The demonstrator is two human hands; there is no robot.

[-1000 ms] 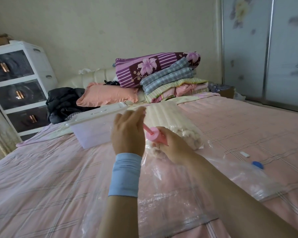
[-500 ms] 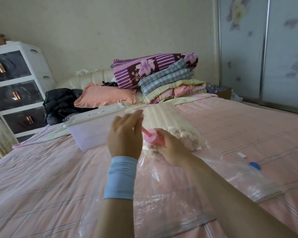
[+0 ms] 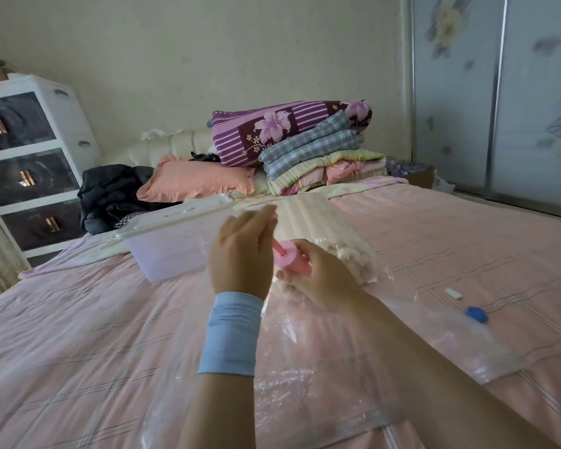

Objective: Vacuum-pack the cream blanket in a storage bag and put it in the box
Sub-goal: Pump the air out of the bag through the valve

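Note:
The cream blanket (image 3: 308,218) lies folded inside a clear plastic storage bag (image 3: 308,367) on the pink bed. A pink hand pump (image 3: 293,262) stands on the bag over the blanket. My right hand (image 3: 321,280) grips the pump's body from the right. My left hand (image 3: 242,254), with a blue wristband, holds the pump's thin pink plunger handle, which is mostly hidden behind the fingers. The translucent storage box (image 3: 172,251) with its white lid sits just left of the blanket.
A blue cap (image 3: 476,315) and a small white clip (image 3: 453,293) lie on the bed to the right. Folded bedding (image 3: 308,147) and a pink pillow (image 3: 198,181) are stacked at the headboard, a dark jacket (image 3: 110,192) beside them. White drawers (image 3: 30,163) stand at left.
My left hand has shifted slightly upward on the plunger handle. My right hand stays on the pump body.

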